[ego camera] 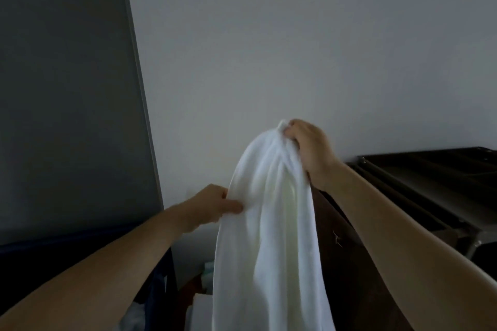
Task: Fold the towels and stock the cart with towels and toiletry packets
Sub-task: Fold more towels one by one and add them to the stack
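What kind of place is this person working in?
Likely a hotel housekeeping or linen room: the left hand and right hand hold up a white towel, a dark cart-like rack stands at right, and a plain wall is behind.

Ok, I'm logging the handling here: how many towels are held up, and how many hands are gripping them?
White towel: 1
Hands gripping it: 2 (left hand, right hand)
Total: 3

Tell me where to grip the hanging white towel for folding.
Probably the top corners. The right hand grips the towel at its bunched top; the left hand pinches the left edge from the left, so sliding along it should find the other corner.
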`<state>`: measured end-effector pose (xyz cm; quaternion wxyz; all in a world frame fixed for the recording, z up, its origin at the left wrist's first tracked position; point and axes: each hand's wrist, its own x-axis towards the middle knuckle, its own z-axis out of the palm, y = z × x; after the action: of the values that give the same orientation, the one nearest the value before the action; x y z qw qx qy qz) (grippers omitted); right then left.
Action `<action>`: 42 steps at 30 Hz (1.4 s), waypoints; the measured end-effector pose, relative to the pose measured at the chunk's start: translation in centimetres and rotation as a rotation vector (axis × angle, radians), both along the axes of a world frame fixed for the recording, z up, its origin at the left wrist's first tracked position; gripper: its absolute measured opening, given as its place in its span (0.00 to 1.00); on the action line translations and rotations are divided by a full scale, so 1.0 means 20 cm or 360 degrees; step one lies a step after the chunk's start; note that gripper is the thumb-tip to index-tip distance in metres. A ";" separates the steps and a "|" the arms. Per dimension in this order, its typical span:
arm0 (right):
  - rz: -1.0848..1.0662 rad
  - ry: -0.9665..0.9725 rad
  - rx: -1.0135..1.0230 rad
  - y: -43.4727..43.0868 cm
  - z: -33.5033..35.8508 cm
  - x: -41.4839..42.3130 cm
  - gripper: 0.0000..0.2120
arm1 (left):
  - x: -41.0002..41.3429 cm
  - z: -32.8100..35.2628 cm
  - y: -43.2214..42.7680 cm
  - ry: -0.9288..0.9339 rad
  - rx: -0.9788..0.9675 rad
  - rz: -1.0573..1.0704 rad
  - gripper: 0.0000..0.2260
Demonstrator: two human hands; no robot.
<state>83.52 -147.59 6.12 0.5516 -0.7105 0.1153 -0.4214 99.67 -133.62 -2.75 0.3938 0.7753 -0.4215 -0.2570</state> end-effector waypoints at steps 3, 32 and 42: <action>-0.0184 -0.0226 0.0139 -0.06 0.15 -0.01 0.15 | 0.02 -0.10 0.04 0.0299 -0.0098 0.0017 0.11; -0.0277 -0.0253 0.0327 -0.06 0.16 0.07 0.16 | 0.04 -0.04 0.15 0.0140 -0.0117 0.0065 0.07; -0.0559 -0.0552 0.0346 -0.13 0.41 0.14 0.23 | 0.15 0.21 0.27 0.0387 -0.0532 0.0600 0.08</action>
<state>86.37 -150.10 14.42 0.5546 -0.5335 0.1851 -0.6112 102.72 -128.24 1.41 0.6048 0.7278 -0.2562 -0.1972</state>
